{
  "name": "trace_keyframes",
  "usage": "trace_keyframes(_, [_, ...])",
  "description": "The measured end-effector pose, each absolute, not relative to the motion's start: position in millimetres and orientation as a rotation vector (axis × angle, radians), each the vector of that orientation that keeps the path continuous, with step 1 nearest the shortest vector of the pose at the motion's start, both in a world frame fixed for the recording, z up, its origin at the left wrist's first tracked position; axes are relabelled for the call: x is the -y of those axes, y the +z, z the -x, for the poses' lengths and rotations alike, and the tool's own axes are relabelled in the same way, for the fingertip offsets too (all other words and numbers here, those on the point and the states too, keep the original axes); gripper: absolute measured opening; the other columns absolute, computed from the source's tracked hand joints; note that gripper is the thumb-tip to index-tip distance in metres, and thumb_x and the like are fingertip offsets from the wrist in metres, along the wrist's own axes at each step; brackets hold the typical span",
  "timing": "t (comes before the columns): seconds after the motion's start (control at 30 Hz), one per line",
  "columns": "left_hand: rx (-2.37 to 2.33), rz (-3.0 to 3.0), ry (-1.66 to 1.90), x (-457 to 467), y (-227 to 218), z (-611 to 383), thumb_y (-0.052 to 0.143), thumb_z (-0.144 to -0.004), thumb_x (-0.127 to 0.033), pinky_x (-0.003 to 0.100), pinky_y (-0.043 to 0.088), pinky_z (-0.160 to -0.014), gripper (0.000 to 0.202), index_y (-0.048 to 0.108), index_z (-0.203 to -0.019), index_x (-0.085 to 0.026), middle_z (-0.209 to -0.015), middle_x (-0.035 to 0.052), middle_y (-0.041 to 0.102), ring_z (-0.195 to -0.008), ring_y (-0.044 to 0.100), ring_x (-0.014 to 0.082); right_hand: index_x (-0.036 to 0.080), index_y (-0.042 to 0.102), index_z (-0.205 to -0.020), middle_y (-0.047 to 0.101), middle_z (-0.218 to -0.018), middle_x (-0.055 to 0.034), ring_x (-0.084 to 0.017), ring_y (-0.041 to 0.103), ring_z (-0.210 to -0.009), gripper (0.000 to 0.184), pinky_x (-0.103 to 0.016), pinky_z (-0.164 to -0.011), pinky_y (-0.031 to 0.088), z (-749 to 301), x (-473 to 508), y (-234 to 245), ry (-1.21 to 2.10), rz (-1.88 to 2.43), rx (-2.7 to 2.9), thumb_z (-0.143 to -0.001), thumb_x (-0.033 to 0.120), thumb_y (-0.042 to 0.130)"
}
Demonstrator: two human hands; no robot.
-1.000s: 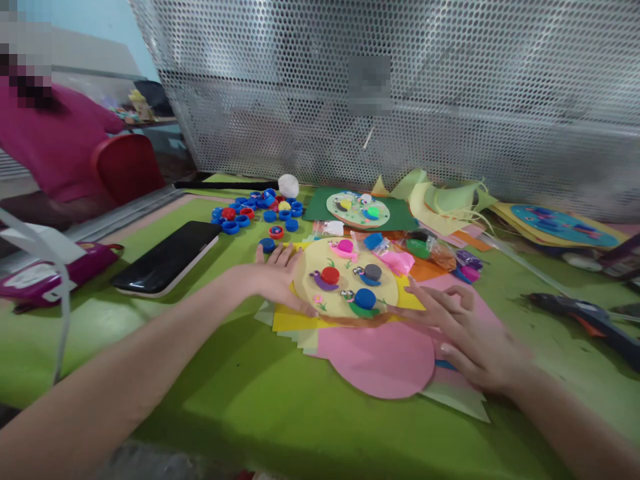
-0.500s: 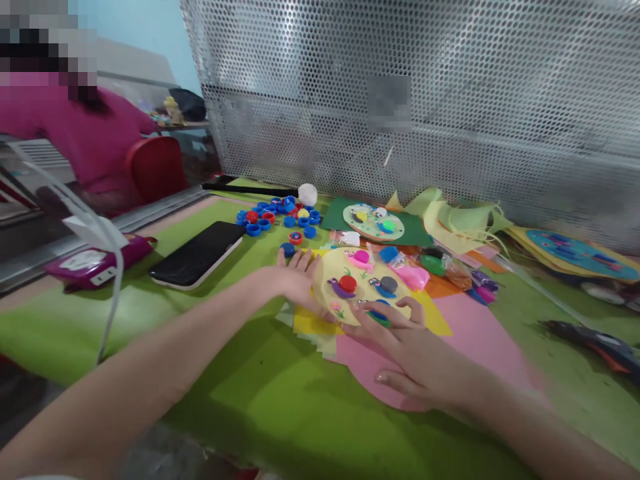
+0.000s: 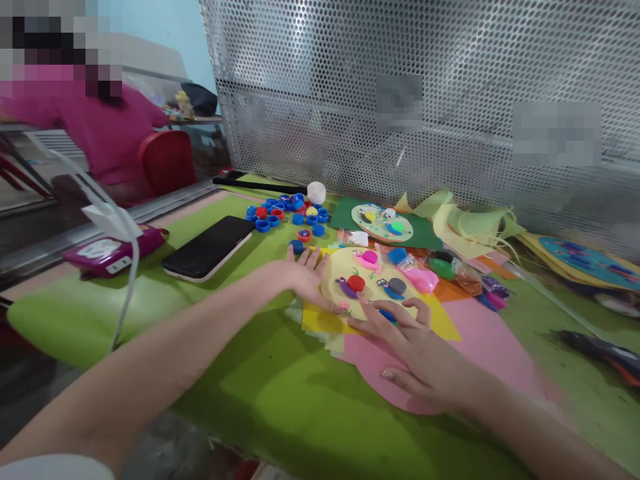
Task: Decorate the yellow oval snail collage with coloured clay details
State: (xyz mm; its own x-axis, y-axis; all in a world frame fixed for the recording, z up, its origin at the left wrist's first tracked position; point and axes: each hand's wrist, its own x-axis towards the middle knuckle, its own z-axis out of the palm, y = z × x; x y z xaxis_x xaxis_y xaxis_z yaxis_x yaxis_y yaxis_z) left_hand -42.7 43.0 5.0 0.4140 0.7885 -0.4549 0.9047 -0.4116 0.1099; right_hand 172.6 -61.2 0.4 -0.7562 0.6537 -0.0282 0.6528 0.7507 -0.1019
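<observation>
A pale yellow paper disc (image 3: 367, 288) with bottle-cap snails glued on lies on a stack of yellow and pink paper sheets (image 3: 475, 340). My left hand (image 3: 307, 279) lies flat with fingers spread at the disc's left edge, touching it. My right hand (image 3: 410, 343) rests palm down with fingers stretched over the disc's near edge, covering the blue cap snail (image 3: 387, 315). Red (image 3: 356, 283), grey (image 3: 397, 286) and pink (image 3: 371, 257) caps show on the disc.
Loose blue and red bottle caps (image 3: 287, 212) and a black phone (image 3: 210, 247) lie to the left. A second decorated disc (image 3: 383, 223) on green paper, paper scraps and a glue gun (image 3: 600, 350) are behind and right. A person in pink sits far left beyond the table.
My right hand moved left from the pink sheet onto the disc's near edge, over the blue cap. The left hand stayed at the disc's left edge. The camera view shifted left.
</observation>
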Motion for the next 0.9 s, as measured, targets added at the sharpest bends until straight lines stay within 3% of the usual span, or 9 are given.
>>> trace_keyframes(0.13, [-1.482, -2.347, -0.519, -41.3, 5.9, 40.6, 0.047, -0.052, -0.081, 0.059, -0.014, -0.099, 0.123, -0.003, -0.14, -0.01, -0.143, 0.014, -0.015, -0.13, -0.015, 0.0355, 0.015, 0.026, -0.137, 0.034, -0.139, -0.0146, -0.034, 0.028, -0.125, 0.058, -0.059, -0.094, 0.027, -168.3, 60.9, 1.4, 0.265, 1.118, 2.921, -0.087, 0.045, 0.03])
trace_keyframes(0.33, [-1.488, -2.357, -0.532, -37.3, 9.0, 38.7, 0.048, -0.054, -0.08, 0.058, -0.012, -0.1, 0.124, -0.004, -0.139, -0.006, -0.143, 0.0158, -0.014, -0.131, -0.015, 0.0357, 0.015, -0.003, -0.142, 0.049, -0.128, -0.0109, -0.032, 0.024, -0.126, 0.068, -0.056, -0.095, 0.028, -167.5, 60.5, -0.6, 0.389, 1.104, 2.798, -0.089, 0.05, 0.023])
trace_keyframes(0.47, [-1.493, -2.368, -0.506, -36.6, 8.6, 39.7, 0.048, -0.055, -0.08, 0.058, -0.011, -0.101, 0.123, -0.005, -0.14, -0.007, -0.144, 0.0152, -0.013, -0.131, -0.013, 0.037, 0.017, 0.005, -0.142, 0.046, -0.131, -0.0134, -0.034, 0.033, -0.12, 0.066, -0.057, -0.091, 0.032, -166.4, 62.7, -3.5, 0.285, 1.139, 2.797, -0.088, 0.05, 0.024])
trace_keyframes(0.6, [-1.494, -2.366, -0.537, -39.7, 5.7, 40.2, 0.046, -0.055, -0.08, 0.058, -0.014, -0.1, 0.123, -0.007, -0.139, -0.008, -0.143, 0.0134, -0.016, -0.13, -0.016, 0.0368, 0.018, -0.004, -0.142, 0.048, -0.13, -0.0088, -0.031, 0.028, -0.124, 0.07, -0.054, -0.093, 0.031, -164.8, 64.6, -3.0, 0.429, 1.151, 2.773, -0.088, 0.05, 0.027])
trace_keyframes(0.73, [-1.493, -2.345, -0.578, -39.7, 8.1, 39.5, 0.049, -0.055, -0.077, 0.056, -0.012, -0.101, 0.122, -0.008, -0.139, -0.01, -0.143, 0.0116, -0.017, -0.13, -0.018, 0.0342, 0.021, -0.008, -0.141, 0.043, -0.134, -0.007, -0.033, 0.019, -0.128, 0.067, -0.06, -0.095, 0.024, -164.4, 66.6, -3.3, 0.449, 1.268, 2.721, -0.089, 0.044, 0.028])
trace_keyframes(0.9, [-1.501, -2.337, -0.572, -36.7, 11.9, 38.4, 0.051, -0.056, -0.075, 0.055, -0.013, -0.101, 0.121, -0.008, -0.139, -0.011, -0.143, 0.0125, -0.015, -0.13, -0.017, 0.0326, 0.025, -0.013, -0.14, 0.043, -0.135, -0.0039, -0.033, 0.022, -0.127, 0.073, -0.06, -0.096, 0.021, -161.4, 66.2, -5.5, 0.49, 1.277, 2.731, -0.087, 0.039, 0.035])
